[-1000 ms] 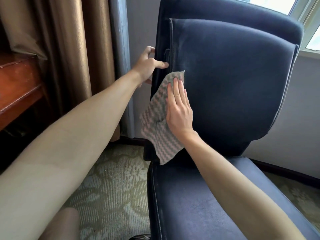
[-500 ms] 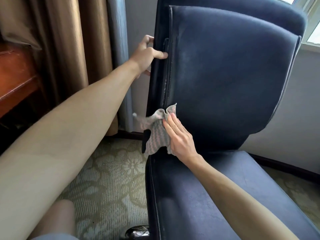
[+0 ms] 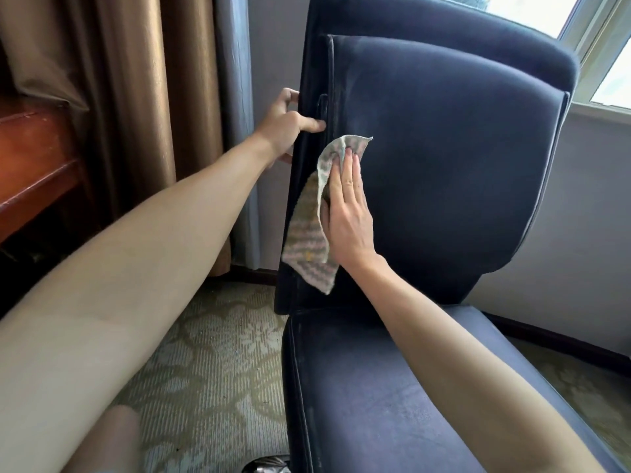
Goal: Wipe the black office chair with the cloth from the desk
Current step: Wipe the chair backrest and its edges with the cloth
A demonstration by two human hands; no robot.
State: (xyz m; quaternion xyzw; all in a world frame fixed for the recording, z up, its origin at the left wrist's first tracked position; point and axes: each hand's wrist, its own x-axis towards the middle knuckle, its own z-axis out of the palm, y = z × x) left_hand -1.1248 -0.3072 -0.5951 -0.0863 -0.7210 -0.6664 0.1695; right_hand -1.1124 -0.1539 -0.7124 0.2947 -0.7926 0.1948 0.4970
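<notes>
Wiping backrest of black office chair (image 3: 444, 172), left edge zone, cloth (image 3: 312, 233) under flat palm.

Cloth pressed to backrest by right hand (image 3: 348, 216), fingers (image 3: 351, 169) extended and together, nothing pinched; upper corner of cloth peeking past fingertips, bulk hanging loose below and left of palm over the side seam. Left hand (image 3: 285, 126) clamped round backrest edge just above-left of fingertips, thumb in front, fingers wrapped behind. Seat (image 3: 375, 397) below wrist looks dusty, likely not yet done. Risk: cloth held by friction only, so loose tail could slip from under palm on a fast stroke; chair may swivel if left hand lets go.
</notes>
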